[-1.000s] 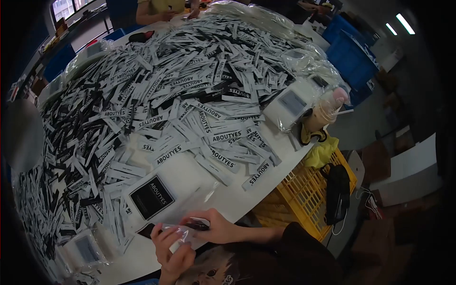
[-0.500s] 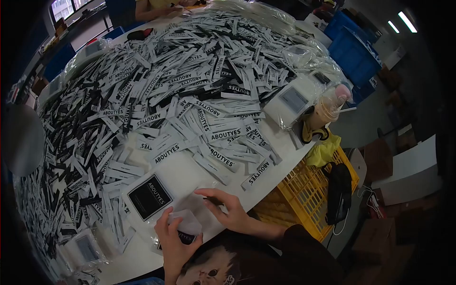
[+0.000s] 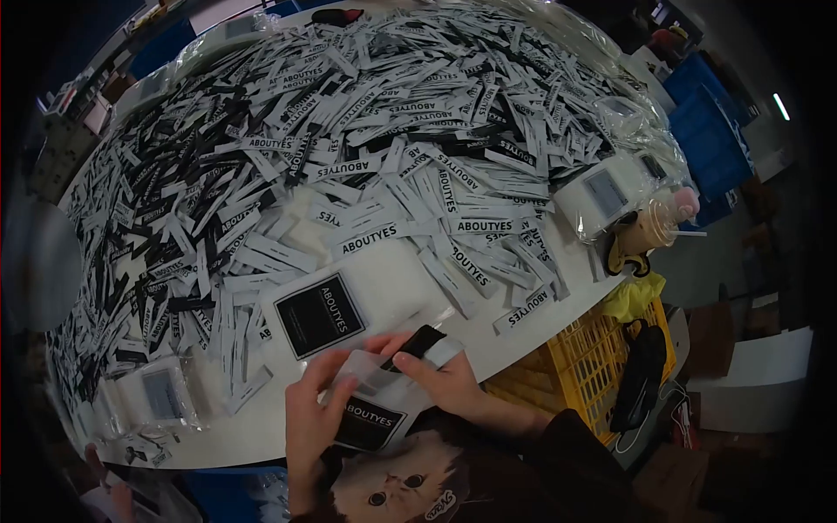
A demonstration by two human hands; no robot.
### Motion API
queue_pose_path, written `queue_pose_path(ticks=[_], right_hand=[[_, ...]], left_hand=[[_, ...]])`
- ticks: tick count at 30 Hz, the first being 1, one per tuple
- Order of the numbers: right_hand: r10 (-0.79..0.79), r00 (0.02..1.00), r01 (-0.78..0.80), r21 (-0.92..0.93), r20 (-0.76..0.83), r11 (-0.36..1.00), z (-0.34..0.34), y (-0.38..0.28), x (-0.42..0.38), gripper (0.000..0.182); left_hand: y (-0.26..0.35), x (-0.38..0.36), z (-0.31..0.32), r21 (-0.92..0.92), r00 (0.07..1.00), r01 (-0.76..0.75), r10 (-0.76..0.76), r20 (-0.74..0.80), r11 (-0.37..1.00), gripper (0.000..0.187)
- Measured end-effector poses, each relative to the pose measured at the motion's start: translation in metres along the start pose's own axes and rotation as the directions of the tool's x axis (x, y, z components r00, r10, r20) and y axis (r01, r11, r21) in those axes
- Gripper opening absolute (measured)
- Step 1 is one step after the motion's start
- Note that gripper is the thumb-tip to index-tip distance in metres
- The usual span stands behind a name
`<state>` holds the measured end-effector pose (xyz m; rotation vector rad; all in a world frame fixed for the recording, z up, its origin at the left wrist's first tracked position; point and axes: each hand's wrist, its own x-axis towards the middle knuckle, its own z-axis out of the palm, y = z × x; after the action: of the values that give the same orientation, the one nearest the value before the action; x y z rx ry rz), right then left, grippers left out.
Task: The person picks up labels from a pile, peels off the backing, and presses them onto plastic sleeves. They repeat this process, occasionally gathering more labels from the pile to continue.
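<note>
My left hand (image 3: 318, 405) is closed on a translucent frosted plastic bag (image 3: 388, 401) with a black ABOUTYES label, low over the table's near edge. Between the thumb and fingers of my right hand (image 3: 446, 383) are small flat packets (image 3: 426, 341), one black and one whitish. Their lower ends overlap the bag's upper part in this view. Just beyond my hands lies a stack of similar bags (image 3: 397, 275), its top label reading ABOUTYES. Behind that spreads a large heap of slim black and white packets (image 3: 366, 131), many printed ABOUTYES.
Wrapped bag packs lie at the table's left front (image 3: 163, 397) and right side (image 3: 602, 193). Beside the right pack stand a drink cup (image 3: 656, 225) and scissors (image 3: 628, 257). A yellow crate (image 3: 593, 366) is below the right edge. Another person's hand (image 3: 120, 497) shows lower left.
My right hand has come in to the bag, its black and whitish packets now plainly visible at the bag's top. The bag's label shows more fully. The view has shifted, so the table sits further right.
</note>
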<state>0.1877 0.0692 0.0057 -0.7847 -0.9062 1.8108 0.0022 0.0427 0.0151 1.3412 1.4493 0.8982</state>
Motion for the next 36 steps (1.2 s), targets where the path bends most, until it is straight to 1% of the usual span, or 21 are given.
queue_pose_path(ticks=[1, 3, 4, 5, 6, 7, 8, 10, 14, 16, 17, 19, 23, 25, 26, 28, 30, 32, 33, 35, 36], right_hand=[[-0.086, 0.991, 0.079, -0.079, -0.1, 0.994, 0.006, -0.003, 0.001, 0.024], [-0.278, 0.942, 0.233, -0.23, -0.189, 0.945, 0.0, -0.009, 0.01, 0.028], [-0.273, 0.945, 0.23, -0.227, -0.181, 0.946, -0.006, -0.014, 0.014, 0.028], [-0.342, 0.94, 0.283, -0.528, -0.015, 0.801, -0.011, -0.019, 0.016, 0.023], [-0.351, 0.922, 0.348, -0.754, 0.166, 0.557, -0.014, -0.02, 0.017, 0.019], [-0.24, 0.946, 0.318, -0.78, 0.219, 0.54, -0.015, -0.017, 0.016, 0.014], [-0.237, 0.946, 0.318, -0.776, 0.221, 0.545, -0.018, -0.016, 0.015, 0.014], [0.078, 0.979, 0.059, -0.622, 0.19, 0.781, -0.026, -0.016, 0.016, 0.015], [0.097, 0.965, 0.067, -0.589, 0.243, 0.805, -0.027, -0.015, 0.023, 0.018], [0.412, 0.874, -0.233, -0.521, 0.257, 0.821, -0.03, -0.016, 0.031, 0.018], [0.411, 0.874, -0.232, -0.52, 0.259, 0.822, -0.034, -0.012, 0.035, 0.018], [0.584, 0.669, -0.3, -0.553, 0.459, 0.778, -0.039, 0.001, 0.043, 0.019], [0.553, 0.698, -0.267, -0.55, 0.456, 0.791, -0.028, 0.005, 0.042, 0.021], [0.392, 0.886, -0.356, -0.177, 0.248, 0.917, -0.023, 0.001, 0.039, 0.022], [0.392, 0.884, -0.355, -0.182, 0.253, 0.917, -0.02, 0.002, 0.035, 0.022], [0.307, 0.898, -0.126, -0.483, 0.316, 0.866, -0.014, 0.007, 0.021, 0.021], [0.275, 0.919, -0.116, -0.471, 0.284, 0.874, -0.009, 0.009, 0.015, 0.019], [0.17, 0.921, 0.042, -0.523, 0.351, 0.851, -0.009, 0.008, 0.017, 0.018], [0.168, 0.922, 0.044, -0.524, 0.349, 0.85, -0.005, 0.008, 0.016, 0.018], [0.237, 0.934, -0.096, -0.448, 0.269, 0.889, 0.005, 0.009, 0.018, 0.018], [0.232, 0.934, -0.09, -0.45, 0.273, 0.888, 0.007, 0.01, 0.023, 0.018]], left_hand=[[0.004, 0.002, -0.008, 0.13, 0.997, 0.033, -0.041, 0.06, 0.991, 0.014], [0.002, 0.0, -0.013, 0.127, 0.996, 0.008, -0.02, 0.089, 0.992, 0.014], [0.001, -0.001, -0.015, 0.117, 0.991, -0.022, 0.006, 0.134, 0.993, 0.015], [0.002, -0.001, -0.014, 0.117, 0.992, -0.013, -0.002, 0.126, 0.993, 0.015], [0.003, 0.0, -0.012, 0.116, 0.995, 0.006, -0.018, 0.098, 0.993, 0.014], [0.003, 0.0, -0.012, 0.116, 0.997, 0.024, -0.033, 0.07, 0.993, 0.014], [0.002, -0.001, -0.014, 0.119, 0.997, 0.03, -0.038, 0.067, 0.992, 0.014], [-0.002, -0.002, -0.015, 0.104, 0.995, 0.009, -0.02, 0.102, 0.995, 0.013], [-0.006, -0.003, -0.014, 0.082, 0.992, -0.005, -0.005, 0.13, 0.997, 0.013], [-0.005, -0.003, -0.014, 0.106, 0.989, -0.042, 0.026, 0.142, 0.994, 0.014], [-0.005, -0.003, -0.011, 0.108, 0.99, -0.041, 0.026, 0.142, 0.993, 0.014], [-0.006, -0.006, -0.006, 0.075, 0.989, -0.047, 0.036, 0.141, 0.996, 0.014], [-0.004, -0.006, -0.011, 0.217, 0.962, -0.071, 0.01, 0.272, 0.974, 0.015], [-0.017, -0.007, -0.008, -0.171, 0.996, 0.075, -0.067, 0.052, 0.982, 0.017], [-0.018, -0.006, -0.008, -0.172, 0.997, 0.071, -0.064, 0.045, 0.982, 0.017], [-0.012, -0.004, -0.007, -0.377, 0.996, 0.087, -0.086, 0.022, 0.922, 0.015], [-0.012, -0.006, -0.01, -0.309, 0.997, 0.075, -0.065, 0.042, 0.948, 0.015], [-0.011, -0.009, -0.01, -0.245, 0.997, 0.054, -0.041, 0.06, 0.968, 0.015], [-0.009, -0.011, -0.01, -0.209, 1.0, 0.024, -0.023, 0.009, 0.978, 0.015], [-0.015, -0.014, -0.012, -0.171, 0.999, -0.012, 0.005, -0.045, 0.985, 0.015], [-0.026, -0.017, -0.017, -0.174, 0.995, 0.029, -0.045, -0.09, 0.984, 0.016]])
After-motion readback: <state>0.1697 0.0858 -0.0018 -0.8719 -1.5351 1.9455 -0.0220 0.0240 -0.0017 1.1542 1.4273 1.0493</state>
